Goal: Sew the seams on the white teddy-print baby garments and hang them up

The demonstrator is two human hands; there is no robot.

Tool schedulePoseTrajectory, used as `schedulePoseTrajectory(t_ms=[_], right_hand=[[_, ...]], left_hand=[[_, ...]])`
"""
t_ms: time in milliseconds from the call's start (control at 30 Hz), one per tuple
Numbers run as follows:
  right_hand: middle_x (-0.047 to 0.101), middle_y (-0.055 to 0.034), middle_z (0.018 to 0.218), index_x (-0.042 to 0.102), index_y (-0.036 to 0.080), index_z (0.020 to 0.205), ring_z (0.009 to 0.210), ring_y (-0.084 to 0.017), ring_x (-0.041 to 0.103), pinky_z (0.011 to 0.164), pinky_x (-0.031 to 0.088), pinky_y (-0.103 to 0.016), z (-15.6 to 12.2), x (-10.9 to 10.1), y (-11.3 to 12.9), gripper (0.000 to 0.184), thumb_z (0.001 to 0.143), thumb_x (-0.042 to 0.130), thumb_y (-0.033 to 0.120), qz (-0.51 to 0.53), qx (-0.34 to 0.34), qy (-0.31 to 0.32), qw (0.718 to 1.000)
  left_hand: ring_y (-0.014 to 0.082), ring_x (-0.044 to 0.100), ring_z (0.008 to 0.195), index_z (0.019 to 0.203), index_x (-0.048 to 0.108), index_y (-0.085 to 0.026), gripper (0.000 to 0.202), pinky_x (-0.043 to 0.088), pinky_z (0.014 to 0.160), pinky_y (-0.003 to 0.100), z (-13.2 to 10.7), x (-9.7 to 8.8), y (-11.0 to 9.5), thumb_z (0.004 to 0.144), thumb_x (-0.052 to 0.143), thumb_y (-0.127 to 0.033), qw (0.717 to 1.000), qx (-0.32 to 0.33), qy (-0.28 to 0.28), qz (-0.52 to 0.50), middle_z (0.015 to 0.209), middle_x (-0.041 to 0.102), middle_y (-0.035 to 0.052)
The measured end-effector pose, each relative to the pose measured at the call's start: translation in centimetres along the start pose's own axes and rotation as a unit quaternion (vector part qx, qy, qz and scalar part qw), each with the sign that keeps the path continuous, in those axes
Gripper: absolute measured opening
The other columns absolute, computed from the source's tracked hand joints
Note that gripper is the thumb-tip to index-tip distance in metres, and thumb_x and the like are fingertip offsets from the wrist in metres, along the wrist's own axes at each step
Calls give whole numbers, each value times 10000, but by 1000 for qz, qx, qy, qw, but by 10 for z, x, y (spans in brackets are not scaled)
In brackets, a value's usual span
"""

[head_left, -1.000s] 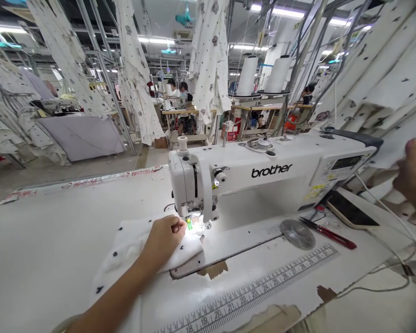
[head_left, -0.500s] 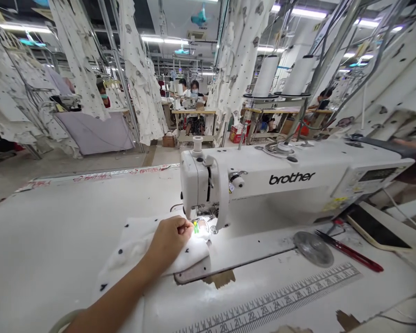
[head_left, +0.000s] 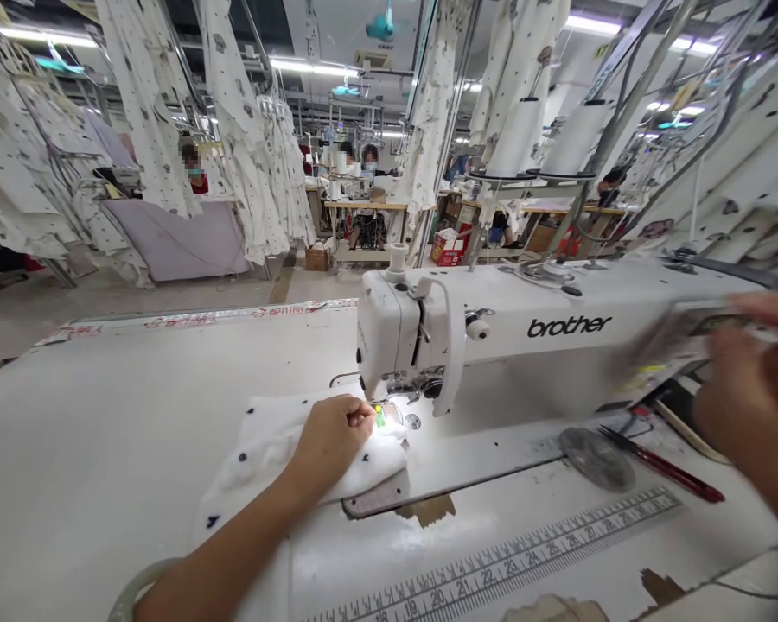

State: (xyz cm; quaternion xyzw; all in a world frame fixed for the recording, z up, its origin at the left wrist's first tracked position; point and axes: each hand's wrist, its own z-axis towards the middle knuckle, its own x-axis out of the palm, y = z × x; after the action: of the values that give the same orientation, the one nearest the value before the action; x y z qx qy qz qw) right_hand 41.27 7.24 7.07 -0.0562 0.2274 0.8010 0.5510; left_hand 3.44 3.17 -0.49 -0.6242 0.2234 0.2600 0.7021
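White dotted fabric (head_left: 259,458) is pressed onto the bed of a Brother sewing machine (head_left: 493,324), just beside its presser foot (head_left: 410,404), by the closed left hand (head_left: 334,445), while a blurred flat object (head_left: 680,341) is gripped by the curled right hand (head_left: 752,406).

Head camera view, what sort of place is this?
Probably a garment factory's sewing floor: a white Brother industrial sewing machine, white printed garments hanging from overhead metal racks, and seated workers at tables further back.
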Motion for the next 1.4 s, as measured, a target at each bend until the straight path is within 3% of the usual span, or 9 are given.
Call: schedulePoseTrajectory(t_ms=[33, 100, 167, 200, 300, 367, 567, 667, 1400], right_hand=[[601, -171, 1134, 603, 202, 1112, 1121, -285, 585, 991, 452, -481, -14, 0, 19, 282, 973, 484, 416, 83, -69, -3, 994], [617, -142, 1143, 665, 242, 998, 1082, -272, 610, 922, 508, -446, -41, 4, 59, 146, 925, 569, 324, 194, -159, 240, 938], [589, -128, 1232, 661, 239, 1104, 1127, -247, 591, 931, 521, -397, -64, 17, 97, 221, 944, 533, 322, 257, -97, 434, 858], [602, -123, 1215, 660, 230, 1112, 1096, -237, 603, 911, 533, -378, -72, 26, 112, 248, 947, 522, 353, 289, -38, 481, 827], [672, -95, 1025, 676, 187, 1011, 944, -230, 645, 822, 557, -357, -85, 59, 139, 310, 887, 570, 451, 355, 129, 550, 745], [682, -67, 893, 679, 175, 976, 818, -209, 650, 759, 553, -335, -89, 79, 147, 318, 834, 617, 452, 339, 201, 568, 722], [620, -6, 715, 680, 188, 826, 619, -143, 557, 574, 439, -255, -101, 102, 158, 277, 811, 591, 449, 288, 195, 585, 733], [617, -14, 706, 687, 178, 859, 603, -145, 535, 566, 411, -264, -106, 103, 160, 326, 803, 581, 482, 272, 206, 573, 745], [625, -23, 799, 682, 228, 898, 650, -151, 516, 575, 408, -250, -115, 110, 147, 300, 847, 566, 500, 287, 199, 597, 722]], left_hand=[[119, 447, 547, 566, 578, -194, 194, 331, 567, 238, 0, 0, 0, 745, 515, -233, 1000, -1, 2, -2, 543, 463, -38], [118, 434, 544, 553, 554, -194, 205, 320, 558, 238, -1, 0, -1, 750, 507, -227, 1000, -2, 3, -5, 539, 453, -39], [119, 425, 546, 550, 552, -196, 211, 313, 555, 239, -1, 0, -1, 754, 509, -225, 1000, -2, 1, -7, 538, 447, -39], [120, 421, 546, 549, 558, -197, 212, 311, 555, 240, -1, 0, 0, 754, 511, -223, 1000, -1, -1, -7, 535, 443, -38], [121, 423, 548, 550, 586, -196, 213, 314, 562, 240, 0, 1, 1, 753, 523, -213, 1000, 2, -7, -7, 532, 444, -37], [120, 429, 552, 556, 600, -193, 208, 317, 567, 239, 1, 1, 3, 753, 535, -203, 1000, 4, -9, -7, 535, 456, -37], [115, 421, 552, 587, 628, -193, 173, 308, 565, 242, 4, 1, 3, 746, 570, -157, 1000, -1, -6, -3, 540, 463, -44], [116, 412, 554, 575, 613, -189, 190, 302, 561, 244, 4, 0, 3, 754, 566, -146, 1000, -2, -3, -3, 553, 474, -39], [117, 403, 560, 530, 492, -191, 253, 295, 561, 254, 4, 1, 1, 778, 542, -173, 1000, -10, 9, 13, 567, 472, -39]])
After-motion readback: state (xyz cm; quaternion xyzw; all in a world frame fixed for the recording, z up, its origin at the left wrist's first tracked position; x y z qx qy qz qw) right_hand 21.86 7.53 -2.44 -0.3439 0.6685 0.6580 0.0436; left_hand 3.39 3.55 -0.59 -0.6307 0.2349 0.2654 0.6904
